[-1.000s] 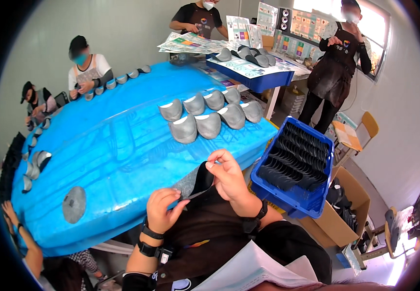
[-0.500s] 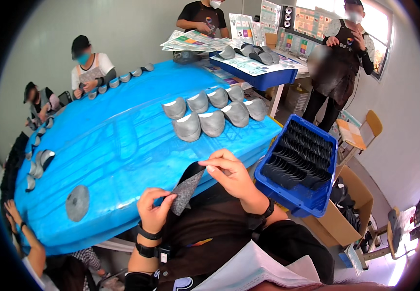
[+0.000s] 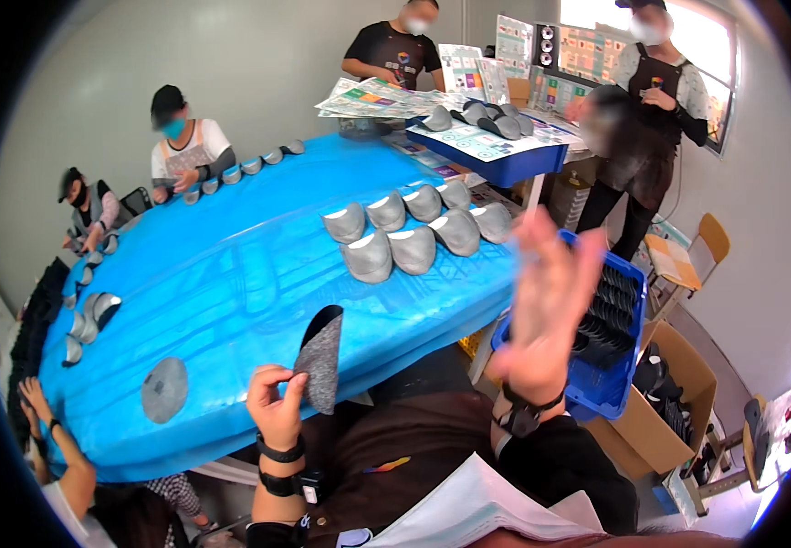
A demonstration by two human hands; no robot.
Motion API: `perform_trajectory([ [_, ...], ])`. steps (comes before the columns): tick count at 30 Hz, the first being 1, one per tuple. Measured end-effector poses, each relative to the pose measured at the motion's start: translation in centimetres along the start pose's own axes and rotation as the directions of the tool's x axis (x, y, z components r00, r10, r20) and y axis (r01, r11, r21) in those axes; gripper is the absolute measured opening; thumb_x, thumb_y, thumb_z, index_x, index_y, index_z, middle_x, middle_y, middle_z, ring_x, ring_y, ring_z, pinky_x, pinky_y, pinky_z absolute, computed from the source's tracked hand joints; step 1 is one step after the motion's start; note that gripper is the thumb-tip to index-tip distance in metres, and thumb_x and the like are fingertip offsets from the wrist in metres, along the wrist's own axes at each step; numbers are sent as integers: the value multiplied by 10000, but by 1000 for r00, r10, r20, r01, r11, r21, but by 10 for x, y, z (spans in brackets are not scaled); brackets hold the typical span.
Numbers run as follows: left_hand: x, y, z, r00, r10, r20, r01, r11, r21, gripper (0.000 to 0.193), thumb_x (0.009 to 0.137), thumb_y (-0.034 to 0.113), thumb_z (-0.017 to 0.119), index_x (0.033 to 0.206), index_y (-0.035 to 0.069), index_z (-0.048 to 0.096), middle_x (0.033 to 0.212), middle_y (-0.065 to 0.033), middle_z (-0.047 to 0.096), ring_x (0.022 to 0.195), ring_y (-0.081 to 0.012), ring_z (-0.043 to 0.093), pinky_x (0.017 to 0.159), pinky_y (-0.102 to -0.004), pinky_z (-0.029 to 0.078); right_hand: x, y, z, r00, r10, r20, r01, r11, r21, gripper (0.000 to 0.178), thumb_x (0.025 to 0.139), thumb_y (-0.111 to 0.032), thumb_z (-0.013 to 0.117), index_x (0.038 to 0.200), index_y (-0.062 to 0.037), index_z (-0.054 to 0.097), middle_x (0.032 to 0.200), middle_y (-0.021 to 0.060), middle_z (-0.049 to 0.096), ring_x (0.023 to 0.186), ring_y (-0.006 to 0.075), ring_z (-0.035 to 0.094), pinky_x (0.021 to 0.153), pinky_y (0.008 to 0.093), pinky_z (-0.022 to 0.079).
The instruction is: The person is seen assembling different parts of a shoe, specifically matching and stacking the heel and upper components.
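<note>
My left hand (image 3: 277, 397) pinches the lower edge of a curved grey felt piece (image 3: 322, 367), black on its inner side. The piece stands tilted above the near edge of the blue-covered table (image 3: 222, 274). Off to the right, my right hand (image 3: 541, 320) is raised before a blue crate (image 3: 607, 395); motion blurs it, but its fingers look stretched out and apart, with nothing seen in them. That crate holds rows of thin black curved pieces (image 3: 616, 297), partly hidden by the hand. Two rows of grey cupped pieces (image 3: 412, 251) with pale inner patches stand on the table.
A flat grey disc (image 3: 165, 390) lies at the table's left. More cupped pieces (image 3: 94, 313) line the far left edge. Several people sit or stand around. A blue tray (image 3: 496, 164) stands at the back right; a cardboard box (image 3: 696, 384) and a chair (image 3: 710, 242) are right of the crate.
My right hand has let go of the felt piece and swung right toward the blue crate. The left hand keeps its hold, with the piece now more upright.
</note>
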State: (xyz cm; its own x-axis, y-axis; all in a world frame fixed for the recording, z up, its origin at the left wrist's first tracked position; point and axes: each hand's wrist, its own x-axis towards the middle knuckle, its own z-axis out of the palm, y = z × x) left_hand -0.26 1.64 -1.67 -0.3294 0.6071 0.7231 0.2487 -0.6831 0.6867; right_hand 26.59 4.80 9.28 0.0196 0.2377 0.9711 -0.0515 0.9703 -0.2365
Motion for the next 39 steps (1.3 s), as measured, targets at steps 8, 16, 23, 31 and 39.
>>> perform_trajectory([
  [8,-3,-3,0,1000,-28,8,29,998,-50,174,637,-48,634,739,17,509,739,-62,485,665,-132,458,610,-218,368,3,-25,-25,959,263,107,-284,882,376,878,670,-183,638,1270,50,42,847,145,541,751,248,557,889,401,345],
  [16,-9,-4,4,997,-51,66,50,999,22,181,661,-36,623,763,17,484,758,-44,466,668,-101,443,592,-203,362,-12,-17,80,345,-486,803,-513,619,595,502,722,-305,588,1069,0,391,1045,128,443,1037,281,396,875,369,309],
  [23,-4,-5,-1,949,-265,171,279,958,-69,206,687,-39,613,826,19,473,724,-18,479,611,-62,460,549,-177,370,-53,15,65,860,-268,434,-510,-453,731,831,748,-611,316,1282,-24,69,1227,260,279,1180,351,248,967,514,127],
  [31,-5,12,17,815,-289,502,339,941,-9,565,658,-34,638,1120,64,329,684,-13,466,604,-72,448,555,-189,371,7,22,40,882,-449,140,-334,-389,859,548,846,-509,134,1302,-216,56,913,78,574,922,202,500,894,636,88],
  [39,-8,9,16,782,-303,545,346,938,24,623,645,-44,646,1159,55,308,671,-11,468,598,-69,461,580,-191,394,48,3,-22,767,-521,375,-396,75,915,801,737,-662,226,1309,-179,-60,439,36,374,372,105,379,328,228,289],
])
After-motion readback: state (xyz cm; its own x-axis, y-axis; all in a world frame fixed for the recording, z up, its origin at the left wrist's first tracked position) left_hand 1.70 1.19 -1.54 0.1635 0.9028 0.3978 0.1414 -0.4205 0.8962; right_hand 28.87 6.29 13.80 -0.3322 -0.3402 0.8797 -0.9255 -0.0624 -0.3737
